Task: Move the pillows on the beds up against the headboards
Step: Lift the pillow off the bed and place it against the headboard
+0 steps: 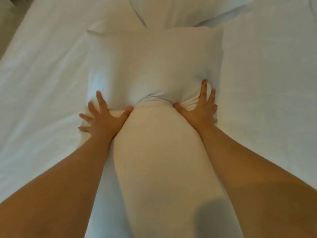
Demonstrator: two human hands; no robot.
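White bed [42, 83] everywhere. Left hand [103, 117] and right hand [199, 109], fingers splayed, squeeze the pillow [154, 62]; push unevenly and it'll probably skew.

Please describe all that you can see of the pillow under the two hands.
The pillow is white, in a smooth cotton-like case, soft and puffy. It lies flat on the white bed sheet. The left hand and right hand press its near edge with spread fingers, bunching creases there. Its far edge meets a second pillow.
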